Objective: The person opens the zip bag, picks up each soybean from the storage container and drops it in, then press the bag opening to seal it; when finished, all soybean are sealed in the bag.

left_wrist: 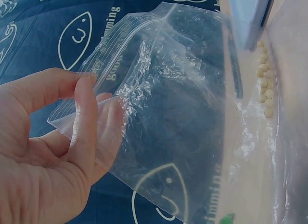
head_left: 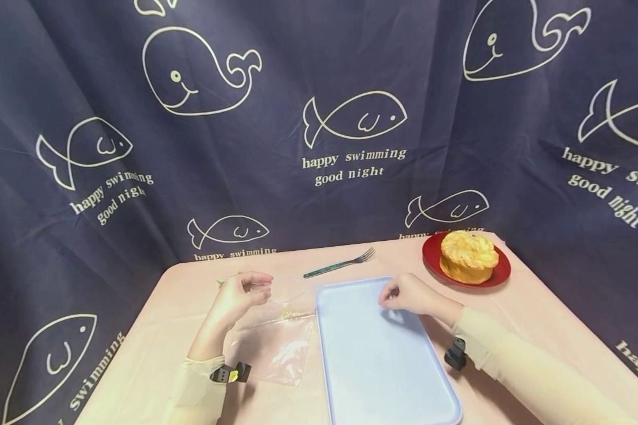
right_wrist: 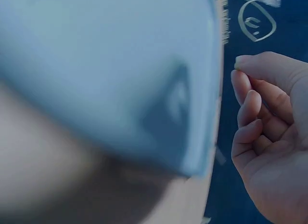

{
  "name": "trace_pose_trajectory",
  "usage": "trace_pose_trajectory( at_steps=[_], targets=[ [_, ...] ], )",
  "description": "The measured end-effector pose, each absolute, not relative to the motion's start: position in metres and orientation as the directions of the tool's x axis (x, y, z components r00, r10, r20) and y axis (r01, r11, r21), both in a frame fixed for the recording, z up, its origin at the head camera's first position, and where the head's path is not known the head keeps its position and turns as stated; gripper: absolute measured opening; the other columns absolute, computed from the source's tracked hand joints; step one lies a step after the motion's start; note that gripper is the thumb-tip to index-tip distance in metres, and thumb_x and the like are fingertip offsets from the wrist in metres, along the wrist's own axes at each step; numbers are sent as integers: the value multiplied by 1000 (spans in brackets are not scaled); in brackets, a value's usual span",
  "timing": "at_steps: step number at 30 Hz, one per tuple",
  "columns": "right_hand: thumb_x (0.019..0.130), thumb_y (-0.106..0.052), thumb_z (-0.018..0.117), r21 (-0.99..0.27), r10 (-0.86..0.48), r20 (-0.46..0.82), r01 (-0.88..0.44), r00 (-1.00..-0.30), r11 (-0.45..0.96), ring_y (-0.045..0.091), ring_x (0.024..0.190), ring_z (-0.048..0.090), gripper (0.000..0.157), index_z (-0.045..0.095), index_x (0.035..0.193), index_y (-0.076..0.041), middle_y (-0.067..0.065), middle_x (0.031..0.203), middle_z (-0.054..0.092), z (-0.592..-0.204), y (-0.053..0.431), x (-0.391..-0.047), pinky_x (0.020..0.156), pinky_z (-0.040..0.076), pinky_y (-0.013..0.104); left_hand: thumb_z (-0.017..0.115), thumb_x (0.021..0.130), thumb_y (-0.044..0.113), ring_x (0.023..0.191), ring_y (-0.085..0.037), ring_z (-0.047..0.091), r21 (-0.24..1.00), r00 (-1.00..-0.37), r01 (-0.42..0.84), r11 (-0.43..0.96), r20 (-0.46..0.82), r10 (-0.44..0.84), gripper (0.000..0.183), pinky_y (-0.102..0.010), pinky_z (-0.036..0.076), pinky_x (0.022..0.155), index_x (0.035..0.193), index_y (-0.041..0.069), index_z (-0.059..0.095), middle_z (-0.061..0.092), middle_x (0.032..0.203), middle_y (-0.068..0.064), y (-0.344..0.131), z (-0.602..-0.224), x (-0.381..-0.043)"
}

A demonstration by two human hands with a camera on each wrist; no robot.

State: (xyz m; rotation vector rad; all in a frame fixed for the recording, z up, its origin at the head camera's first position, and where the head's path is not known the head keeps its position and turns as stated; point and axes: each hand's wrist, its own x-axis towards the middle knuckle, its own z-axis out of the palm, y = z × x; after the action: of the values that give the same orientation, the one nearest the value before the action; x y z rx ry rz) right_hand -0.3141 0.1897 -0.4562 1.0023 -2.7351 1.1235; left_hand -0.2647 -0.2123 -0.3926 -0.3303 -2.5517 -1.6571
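My left hand [head_left: 243,296] pinches the mouth of a clear zip bag [head_left: 284,354] between thumb and fingers and holds that end up off the table. Small round pale beans [left_wrist: 265,84] lie clustered inside the bag, towards its lower part. Above the far half of a light blue tray [head_left: 372,360] is my right hand [head_left: 412,293], clear of the bag. Its thumb and index fingertips meet in the right wrist view, the other fingers curled. Something small and pale shows at those fingertips [right_wrist: 239,65]; whether it is a bean or a nail I cannot tell.
Behind the tray lies a fork [head_left: 340,264] with a dark green handle. At the back right a red plate [head_left: 502,277] holds a round yellow cake [head_left: 468,257]. A small green thing [left_wrist: 227,218] lies beside the bag. A dark blue printed curtain [head_left: 276,177] surrounds the pink table.
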Motion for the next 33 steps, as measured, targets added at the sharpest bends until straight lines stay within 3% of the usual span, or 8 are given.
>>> trace_pose_trajectory(
  at_steps=[6,18,22,29,33],
  targets=[
    [82,-6,79,-655,-521,347,-599,-780,461,6,73,58,5,79,85,-9,-7,80,72,-428,138,-329,69,50,24,66,79,-8,94,-30,72,894,-973,226,387,192,124,38,-24,59,75,117,-10,68,72,103,-23,-214,-393,-265],
    [87,-9,79,-685,-578,339,-616,-742,389,4,55,45,6,80,88,-15,-10,82,72,-397,42,-328,51,38,20,67,76,-10,92,-30,72,903,-972,232,363,199,128,37,-26,60,75,113,-10,69,74,100,-16,-211,-394,-265],
    [85,-8,80,-637,-587,359,-650,-726,415,1,57,48,8,79,85,-16,-11,82,73,-401,27,-326,52,41,18,66,77,-10,94,-30,72,909,-972,229,349,194,134,37,-27,61,76,113,-10,70,74,101,-17,-211,-397,-266],
    [85,-5,80,-616,-598,370,-670,-711,414,2,50,41,7,80,87,-11,-7,82,73,-401,18,-322,47,36,18,66,77,-10,95,-32,73,902,-974,226,369,195,119,37,-28,61,76,114,-10,69,74,103,-18,-212,-396,-267],
    [89,-11,78,-618,-579,420,-687,-699,382,6,63,54,7,80,95,-8,-4,88,75,-401,21,-321,58,48,22,65,78,-10,93,-30,72,907,-973,226,356,195,120,37,-27,61,76,114,-12,68,73,102,-20,-214,-396,-268]
  ],
)
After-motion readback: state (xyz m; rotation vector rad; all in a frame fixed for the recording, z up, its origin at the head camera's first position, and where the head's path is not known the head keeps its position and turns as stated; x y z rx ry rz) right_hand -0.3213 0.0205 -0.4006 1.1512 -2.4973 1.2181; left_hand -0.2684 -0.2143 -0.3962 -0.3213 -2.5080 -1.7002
